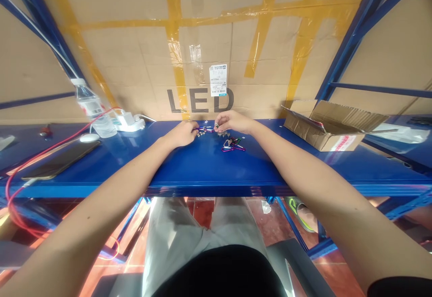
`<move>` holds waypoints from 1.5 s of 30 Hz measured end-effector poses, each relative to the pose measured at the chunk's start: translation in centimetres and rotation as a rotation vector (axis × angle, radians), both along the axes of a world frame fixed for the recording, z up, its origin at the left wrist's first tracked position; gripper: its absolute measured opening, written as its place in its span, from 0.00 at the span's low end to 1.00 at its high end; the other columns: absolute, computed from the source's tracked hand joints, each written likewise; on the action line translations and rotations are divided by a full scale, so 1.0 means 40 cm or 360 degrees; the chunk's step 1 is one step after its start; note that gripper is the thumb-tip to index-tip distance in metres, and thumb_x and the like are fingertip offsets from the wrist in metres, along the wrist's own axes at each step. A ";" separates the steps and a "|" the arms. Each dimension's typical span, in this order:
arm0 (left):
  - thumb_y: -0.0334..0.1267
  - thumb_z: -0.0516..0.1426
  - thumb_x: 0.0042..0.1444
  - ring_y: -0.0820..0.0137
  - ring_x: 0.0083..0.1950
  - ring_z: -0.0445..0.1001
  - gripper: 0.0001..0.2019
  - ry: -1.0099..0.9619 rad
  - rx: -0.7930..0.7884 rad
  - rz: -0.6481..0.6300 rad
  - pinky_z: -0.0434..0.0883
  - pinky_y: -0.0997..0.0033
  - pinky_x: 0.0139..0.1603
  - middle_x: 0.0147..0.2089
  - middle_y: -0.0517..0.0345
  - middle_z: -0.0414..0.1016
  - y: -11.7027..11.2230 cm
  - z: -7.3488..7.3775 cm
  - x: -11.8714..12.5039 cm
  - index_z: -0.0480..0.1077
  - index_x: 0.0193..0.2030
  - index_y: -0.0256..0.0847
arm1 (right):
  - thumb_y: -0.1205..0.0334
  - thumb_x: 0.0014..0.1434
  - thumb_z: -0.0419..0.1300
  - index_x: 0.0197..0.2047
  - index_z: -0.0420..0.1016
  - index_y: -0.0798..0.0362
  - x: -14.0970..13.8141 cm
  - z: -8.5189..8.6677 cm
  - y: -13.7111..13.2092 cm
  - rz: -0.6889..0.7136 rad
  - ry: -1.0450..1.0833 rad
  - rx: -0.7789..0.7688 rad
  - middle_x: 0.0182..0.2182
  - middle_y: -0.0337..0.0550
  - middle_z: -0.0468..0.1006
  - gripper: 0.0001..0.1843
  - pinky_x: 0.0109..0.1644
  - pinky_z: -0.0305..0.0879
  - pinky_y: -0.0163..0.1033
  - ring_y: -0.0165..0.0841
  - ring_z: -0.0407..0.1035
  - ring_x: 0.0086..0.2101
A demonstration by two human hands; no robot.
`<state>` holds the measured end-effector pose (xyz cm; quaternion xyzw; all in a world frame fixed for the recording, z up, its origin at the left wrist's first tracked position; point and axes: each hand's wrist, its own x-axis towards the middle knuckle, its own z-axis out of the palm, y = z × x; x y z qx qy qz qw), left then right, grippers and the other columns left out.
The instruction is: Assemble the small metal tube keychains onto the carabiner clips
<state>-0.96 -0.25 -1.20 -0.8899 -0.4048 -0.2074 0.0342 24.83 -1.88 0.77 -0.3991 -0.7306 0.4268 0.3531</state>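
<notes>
My left hand (184,133) is closed at the back of the blue shelf, its fingertips pinched on one end of a purple carabiner (206,129). To the right of it, my right hand (232,121) pinches a small metal piece (216,126), too small to name surely. Below the fingers lie several small metal fittings (224,134). Nearer to me sits a little heap of carabiners (233,145) in red, purple, silver and green.
An open cardboard box (324,130) stands at the right. On the left are a phone (60,159) on a cable, a white power strip (130,123), a water bottle (94,110) and a red cable (64,139). A large cardboard sheet (141,63) rises behind.
</notes>
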 end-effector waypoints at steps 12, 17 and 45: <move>0.33 0.49 0.64 0.56 0.63 0.73 0.22 0.0247 0.0026 -0.0155 0.66 0.55 0.70 0.62 0.43 0.76 0.023 -0.041 0.056 0.76 0.60 0.35 | 0.79 0.51 0.70 0.37 0.77 0.55 -0.006 0.002 0.000 -0.0012 -0.0078 0.0035 0.34 0.46 0.85 0.13 0.44 0.77 0.39 0.34 0.79 0.36; 0.35 0.49 0.64 0.54 0.65 0.71 0.23 0.0247 0.0003 -0.0107 0.64 0.51 0.71 0.64 0.42 0.74 0.029 -0.045 0.057 0.75 0.62 0.36 | 0.79 0.50 0.71 0.37 0.77 0.55 -0.008 0.004 -0.001 -0.0020 -0.0070 0.0024 0.33 0.45 0.86 0.13 0.46 0.78 0.41 0.35 0.80 0.36; 0.42 0.51 0.60 0.60 0.39 0.80 0.15 -0.0311 -0.0562 -0.0023 0.76 0.63 0.39 0.38 0.50 0.84 0.015 0.020 0.024 0.78 0.33 0.41 | 0.77 0.51 0.72 0.36 0.77 0.54 -0.007 0.014 -0.020 -0.0026 -0.0079 0.0021 0.36 0.45 0.86 0.12 0.50 0.78 0.44 0.37 0.81 0.40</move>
